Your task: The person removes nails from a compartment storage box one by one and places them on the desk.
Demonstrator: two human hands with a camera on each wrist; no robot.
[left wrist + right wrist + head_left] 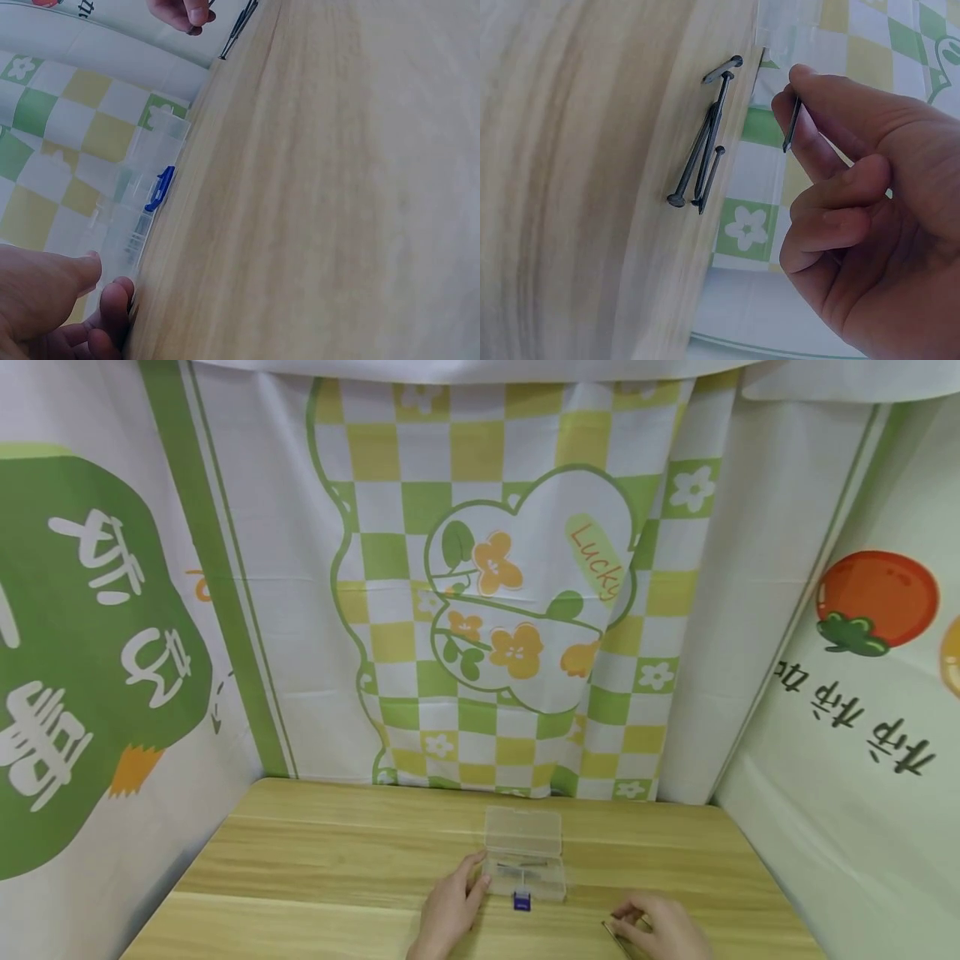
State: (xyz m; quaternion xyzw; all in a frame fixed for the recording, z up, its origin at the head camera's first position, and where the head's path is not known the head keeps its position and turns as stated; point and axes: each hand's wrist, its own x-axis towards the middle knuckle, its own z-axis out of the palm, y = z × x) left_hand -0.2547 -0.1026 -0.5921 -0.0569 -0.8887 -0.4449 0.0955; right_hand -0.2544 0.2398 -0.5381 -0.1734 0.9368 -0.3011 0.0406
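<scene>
A clear plastic box [553, 887] lies on the table with its lid [522, 831] folded back and a few thin dark pieces inside. At its front edge is a blue latch [522, 902]. My left hand [448, 902] holds the box's left end, thumb and fingers about the corner. To the right of the box, my right hand [663, 927] is raised over the table and pinches a nail [792, 127] between thumb and index finger. Several loose dark nails [694, 155] of different lengths lie on the wood beside that hand, some crossing each other.
The wooden table [315, 860] carries all these things. Behind it hangs a checked green and yellow curtain [480, 735]. Printed white cloths close in the left side [75, 693] and right side [862, 818].
</scene>
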